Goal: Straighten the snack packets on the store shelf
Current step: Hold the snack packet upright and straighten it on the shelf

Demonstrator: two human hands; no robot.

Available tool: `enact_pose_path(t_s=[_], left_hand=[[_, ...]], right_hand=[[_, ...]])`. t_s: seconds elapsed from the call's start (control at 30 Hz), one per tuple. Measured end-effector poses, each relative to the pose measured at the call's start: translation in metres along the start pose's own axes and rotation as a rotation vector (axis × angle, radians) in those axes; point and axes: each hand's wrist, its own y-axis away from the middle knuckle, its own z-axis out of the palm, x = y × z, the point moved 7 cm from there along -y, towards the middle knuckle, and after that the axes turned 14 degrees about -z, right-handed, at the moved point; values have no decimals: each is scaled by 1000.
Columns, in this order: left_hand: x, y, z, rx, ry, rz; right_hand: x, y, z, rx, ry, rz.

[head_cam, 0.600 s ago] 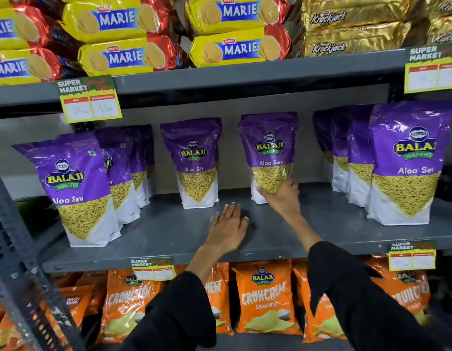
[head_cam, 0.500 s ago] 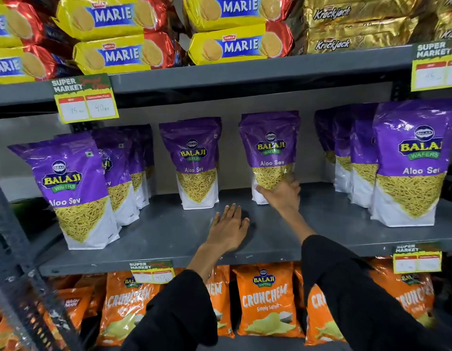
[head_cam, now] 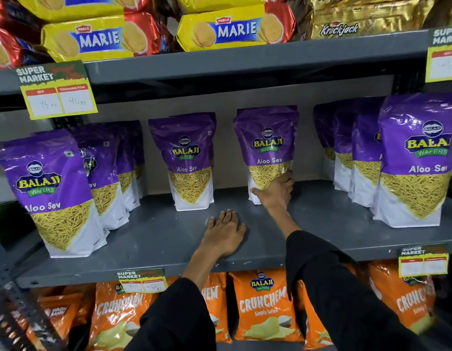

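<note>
Purple Balaji Aloo Sev packets stand upright on the grey middle shelf (head_cam: pixel 156 239). My right hand (head_cam: pixel 275 191) grips the lower part of the packet right of centre (head_cam: pixel 268 145), thumb on its left side and fingers round its right side. Another single packet (head_cam: pixel 187 160) stands to its left. My left hand (head_cam: pixel 224 234) lies flat, palm down, fingers apart, on the shelf in front of the two packets and holds nothing. A row of packets (head_cam: pixel 50 191) fills the left end and another row (head_cam: pixel 419 158) the right end.
Marie biscuit packs (head_cam: pixel 235 29) and gold Krackjack packs (head_cam: pixel 366 19) lie on the shelf above. Orange Crunchem packets (head_cam: pixel 265 305) stand on the shelf below. Price tags (head_cam: pixel 57 95) hang from the shelf edges. A slotted metal upright (head_cam: pixel 12 312) runs down the lower left.
My right hand has closed round the base of the packet right of centre. My left hand stays flat on the shelf. The camera has moved closer and a little lower.
</note>
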Motion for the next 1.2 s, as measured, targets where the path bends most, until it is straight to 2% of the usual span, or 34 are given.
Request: enact_pose_path(t_s=[0.47,1.2], left_hand=[[1,4,-4,-5,9,-7],[2,8,-3,-53,-58,-55]], right_hand=[[-1,24,-15,23,1,-36],[-6,117,-82,85,-74,-143]])
